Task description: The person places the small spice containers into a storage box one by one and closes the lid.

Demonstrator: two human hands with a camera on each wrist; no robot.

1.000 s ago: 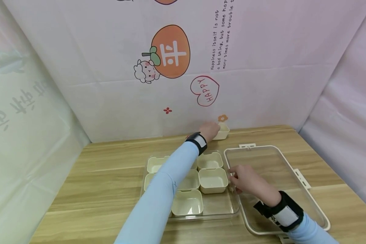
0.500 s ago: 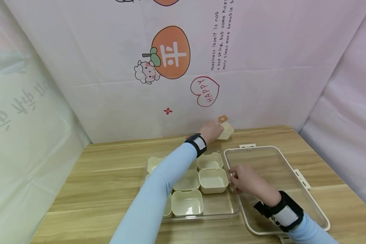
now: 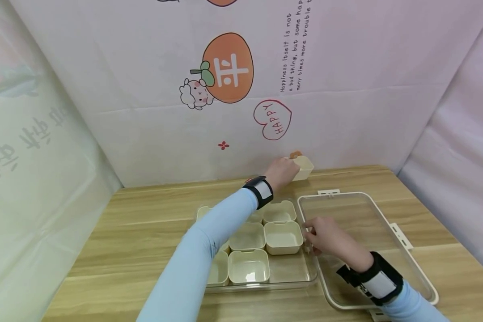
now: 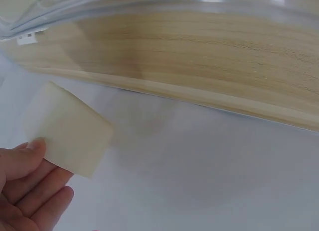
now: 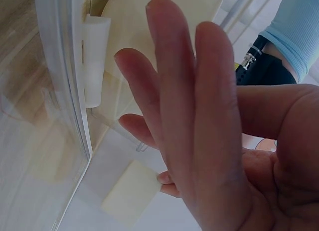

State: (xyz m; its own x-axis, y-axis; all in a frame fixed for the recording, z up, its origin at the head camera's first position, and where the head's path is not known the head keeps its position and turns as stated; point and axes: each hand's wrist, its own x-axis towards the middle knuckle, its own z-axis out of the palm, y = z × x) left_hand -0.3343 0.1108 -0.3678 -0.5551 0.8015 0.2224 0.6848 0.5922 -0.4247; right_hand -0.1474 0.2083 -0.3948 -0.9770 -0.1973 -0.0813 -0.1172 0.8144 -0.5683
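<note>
At the table's back edge, my left hand (image 3: 282, 173) pinches the wall of a small cream box (image 3: 304, 168). In the left wrist view, the thumb lies on the box's outer face (image 4: 70, 131) and the other fingers are behind it. Several similar cream boxes stand in a clear tray (image 3: 293, 269); my left sleeve covers part of them. Above the meeting edges of the tray and a clear lid (image 3: 370, 232) is my right hand (image 3: 328, 239). Its fingers are loosely extended in the right wrist view, with nothing held between them.
A bare gap shows at the tray's front right, in front of a cream box (image 3: 283, 238). The lid lies to the right with white side clips (image 3: 400, 235). Behind the wooden table (image 3: 145, 214) hangs a printed white cloth (image 3: 165, 143).
My left hand has shifted slightly right with the cream box, which also appears a little higher against the cloth. The right hand has stayed in place.
</note>
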